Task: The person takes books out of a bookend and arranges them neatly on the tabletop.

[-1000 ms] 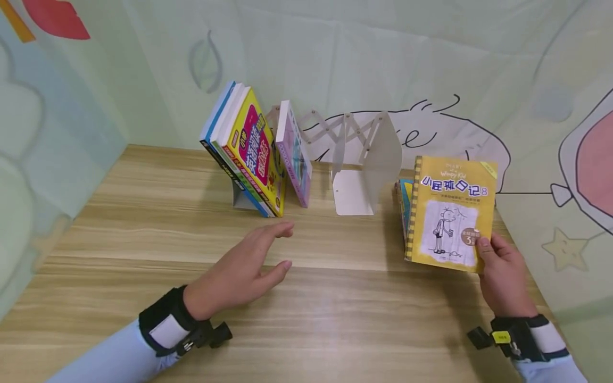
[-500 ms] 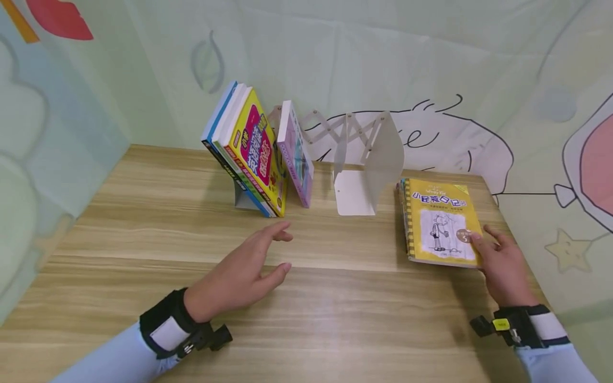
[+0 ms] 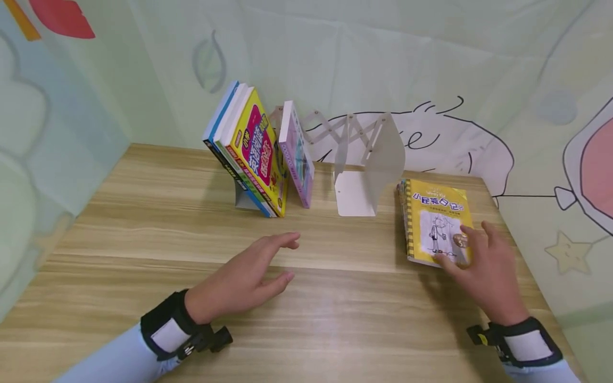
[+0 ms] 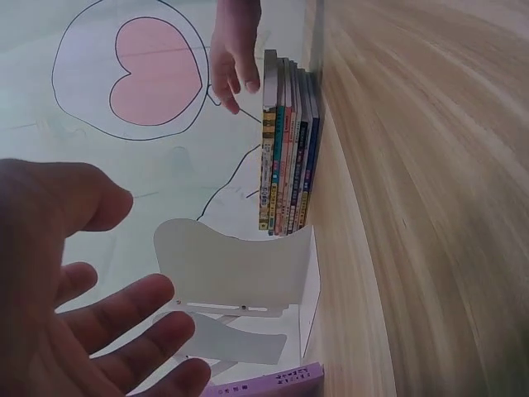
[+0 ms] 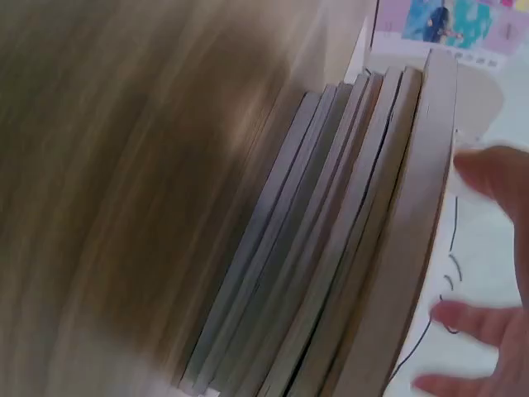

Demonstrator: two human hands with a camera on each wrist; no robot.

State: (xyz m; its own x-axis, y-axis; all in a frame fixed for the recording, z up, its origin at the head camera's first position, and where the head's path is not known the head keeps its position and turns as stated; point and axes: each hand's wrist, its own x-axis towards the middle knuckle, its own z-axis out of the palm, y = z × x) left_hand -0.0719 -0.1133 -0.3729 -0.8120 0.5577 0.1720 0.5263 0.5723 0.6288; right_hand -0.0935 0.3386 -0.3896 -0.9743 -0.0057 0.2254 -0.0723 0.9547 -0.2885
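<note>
A yellow comic book (image 3: 438, 205) lies on top of a stack of several thin books (image 4: 289, 157) at the right of the table. My right hand (image 3: 493, 276) is over the lower right part of its cover, thumb and fingers spread, holding nothing. In the left wrist view that same hand (image 4: 237, 45) shows just above the stack, and the page edges of the books (image 5: 331, 231) fill the middle of the right wrist view. My left hand (image 3: 239, 279) hovers over the middle of the table with relaxed, parted fingers and nothing in it.
At the back of the wooden table (image 3: 297, 330) stands a white expandable book rack (image 3: 356, 194). Several large books, a yellow one (image 3: 258, 151) foremost, lean in its left end beside a purple book (image 3: 298, 159). A printed cloth wall (image 3: 287, 48) rises behind.
My right hand brought the yellow book down onto the stack and let go of it. It then moved slightly left over the cover with fingers spread. The left hand has barely moved.
</note>
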